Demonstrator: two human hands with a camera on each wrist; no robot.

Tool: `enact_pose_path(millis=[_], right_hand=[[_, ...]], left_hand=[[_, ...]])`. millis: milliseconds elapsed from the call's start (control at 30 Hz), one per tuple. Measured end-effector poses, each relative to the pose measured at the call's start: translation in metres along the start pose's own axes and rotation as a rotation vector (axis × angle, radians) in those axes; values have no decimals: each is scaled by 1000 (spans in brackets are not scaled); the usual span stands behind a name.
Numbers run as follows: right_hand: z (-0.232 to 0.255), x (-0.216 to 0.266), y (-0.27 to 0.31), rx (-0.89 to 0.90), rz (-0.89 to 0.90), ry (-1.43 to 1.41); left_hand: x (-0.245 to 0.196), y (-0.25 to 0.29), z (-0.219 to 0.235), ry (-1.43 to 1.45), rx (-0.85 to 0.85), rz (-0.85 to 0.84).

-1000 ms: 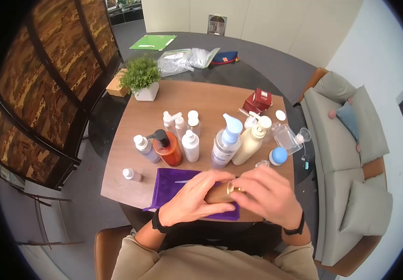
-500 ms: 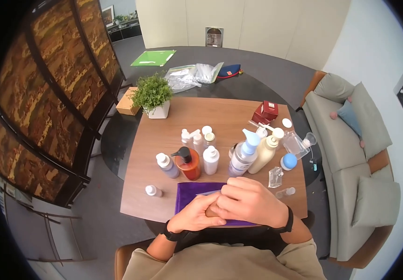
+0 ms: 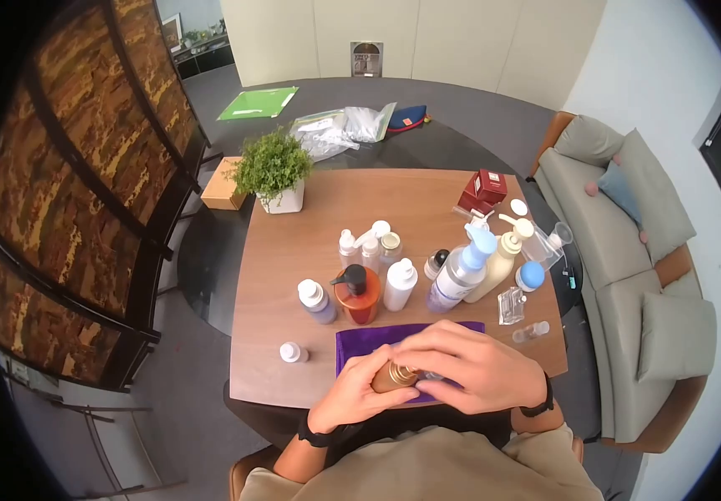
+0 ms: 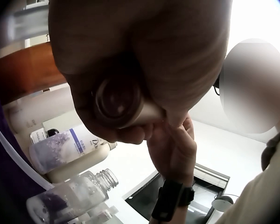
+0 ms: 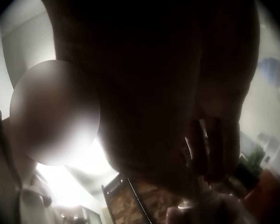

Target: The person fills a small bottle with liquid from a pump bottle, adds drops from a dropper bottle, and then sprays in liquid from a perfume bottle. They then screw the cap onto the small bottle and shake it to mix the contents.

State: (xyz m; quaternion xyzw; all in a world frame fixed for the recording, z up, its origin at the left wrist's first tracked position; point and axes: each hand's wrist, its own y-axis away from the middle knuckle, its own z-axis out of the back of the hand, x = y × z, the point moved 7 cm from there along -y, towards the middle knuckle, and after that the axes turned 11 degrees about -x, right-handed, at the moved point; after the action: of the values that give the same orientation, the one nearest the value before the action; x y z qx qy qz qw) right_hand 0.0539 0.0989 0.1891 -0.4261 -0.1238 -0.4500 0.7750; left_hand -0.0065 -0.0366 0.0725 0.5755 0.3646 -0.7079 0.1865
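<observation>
My left hand point(image 3: 360, 391) grips a brown bottle point(image 3: 387, 380) with a gold neck, low over a purple cloth point(image 3: 360, 341). The round end of this bottle point(image 4: 117, 103) shows below the palm in the left wrist view. My right hand point(image 3: 482, 369) has its fingers curved around the gold top point(image 3: 406, 372); the fingertips partly hide it. In the dark right wrist view a gold ring point(image 5: 187, 204) shows under the fingers. A clear bottle with an uncapped threaded neck point(image 4: 70, 198) lies near the cloth in the left wrist view.
Beyond the cloth stand an orange pump bottle point(image 3: 359, 301), a white bottle point(image 3: 400, 285), a blue-topped pump bottle point(image 3: 458, 280) and a cream one point(image 3: 496, 265). A small bottle point(image 3: 294, 352) is at left, a small clear one point(image 3: 531, 332) at right, a plant point(image 3: 274, 165) behind.
The head view has shifted. My right hand's fingers have spread from their tighter curl over the bottle, so its gold neck shows again. The left hand still grips the bottle.
</observation>
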Motion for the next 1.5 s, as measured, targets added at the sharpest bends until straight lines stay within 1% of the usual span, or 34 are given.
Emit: enact_pose_path(millis=[67, 100, 133, 167, 200, 267, 300, 367, 433, 500, 533, 567, 600, 633, 667, 700, 767, 800, 867, 900, 967, 1000, 1067, 1133, 1167, 1267, 1333, 1500], right_hand=[[-2, 3, -1, -74, -85, -72], [-6, 0, 1, -55, -86, -76], [-10, -7, 3, -24, -84, -42], [-14, -13, 4, 9, -80, -6], [-14, -14, 3, -27, -58, -62], [-11, -15, 2, -17, -36, -86], [-8, -14, 3, -28, -24, -117], [-2, -14, 10, -5, -36, -119], [19, -21, 18, -154, -102, -85], [34, -38, 34, -334, -156, -164], [39, -44, 40, -388, -199, -175], [44, -50, 47, -443, -241, -186], [45, -53, 54, -448, -249, -176], [48, -59, 62, -495, -300, -193], [50, -65, 71, -540, -353, -211], [50, -68, 78, -542, -364, -204], [49, -79, 94, -596, -448, -296], [47, -83, 99, -589, -467, -295], [43, -94, 112, -635, -547, -361], [41, -98, 116, -628, -560, -364], [37, -106, 125, -646, -632, -528], [34, -110, 128, -638, -643, -531], [28, -115, 131, -643, -612, -647], [25, -117, 132, -627, -601, -674], [24, -116, 131, -619, -579, -693], [21, -112, 132, -607, -588, -736], [19, -108, 129, -592, -580, -729], [15, -96, 119, -552, -534, -678]], left_hand=[[1, 2, 2, -14, -9, 4], [2, 3, 3, -31, -13, -3], [-1, 4, 3, -60, 12, 45], [-2, 5, 3, -53, -6, 42], [-2, 6, 3, -55, -34, 32], [2, 8, 3, -27, -100, 35], [2, 10, 3, -23, -114, 50], [-2, 12, 3, -41, -125, 17], [5, 14, 5, -58, -158, -4], [17, 16, 9, -43, -258, 38], [27, 17, 9, -5, -283, 103], [35, 18, 10, -12, -308, 112], [40, 19, 10, -24, -342, 105], [46, 19, 10, -36, -377, 99], [54, 19, 8, -29, -368, 102], [62, 21, 8, -12, -382, 110], [75, 25, 5, 14, -397, 136], [78, 27, 5, 34, -412, 139], [86, 32, 6, 61, -442, 142], [87, 33, 5, 64, -445, 156], [84, 36, 8, 135, -516, 177], [87, 38, 9, 150, -530, 168], [86, 37, 10, 109, -529, 169], [88, 36, 10, 28, -512, 150], [89, 36, 10, 24, -508, 163], [89, 35, 6, -25, -469, 178], [86, 35, 6, -82, -451, 149], [84, 34, 8, -116, -455, 124]])
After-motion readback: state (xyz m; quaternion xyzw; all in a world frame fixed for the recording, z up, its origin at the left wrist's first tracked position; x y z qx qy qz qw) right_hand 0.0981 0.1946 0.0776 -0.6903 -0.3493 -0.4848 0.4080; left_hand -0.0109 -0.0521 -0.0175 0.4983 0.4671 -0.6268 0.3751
